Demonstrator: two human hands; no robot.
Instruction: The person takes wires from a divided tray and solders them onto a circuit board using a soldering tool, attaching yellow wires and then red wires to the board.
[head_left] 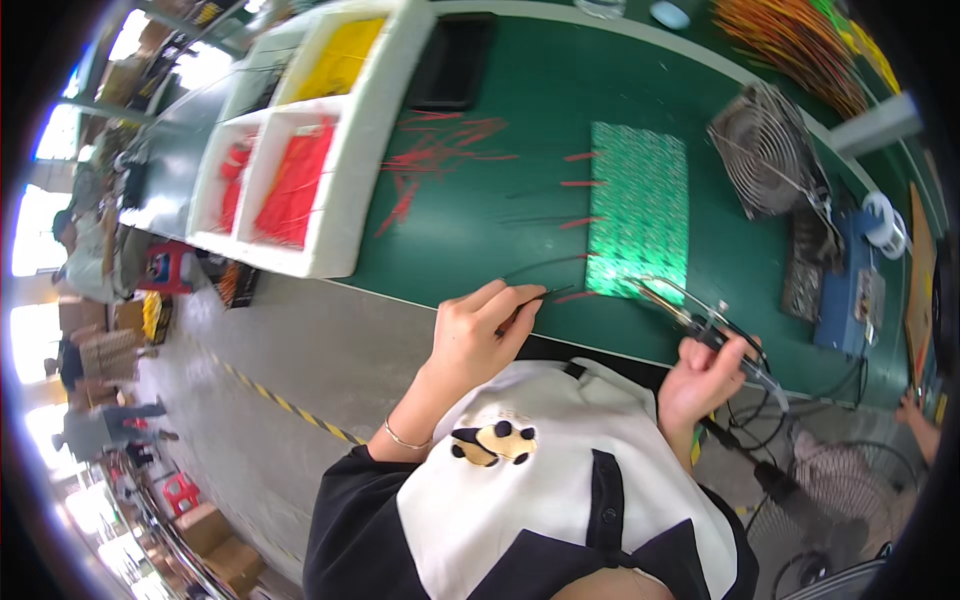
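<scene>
A green circuit board panel [640, 200] lies on the green work mat, with several short red wires [582, 184] and dark wires reaching out from its left edge. My left hand [485, 328] is closed in a pinch just left of the panel's near corner. From its fingertips sticks a thin dark wire [560, 290]; the rest of it is hidden by the fingers. My right hand [705, 375] grips a soldering iron [690, 318] with a thin metal guide alongside. The iron's tip is over the panel's near edge; I cannot tell whether it touches.
Loose red wires [440, 150] are scattered left of the panel. A white foam box [340, 190] with red and yellow parts stands at the left, beside a black tray [455, 62]. To the right are a small fan [765, 150], a blue soldering station [845, 290] and a solder spool [884, 224].
</scene>
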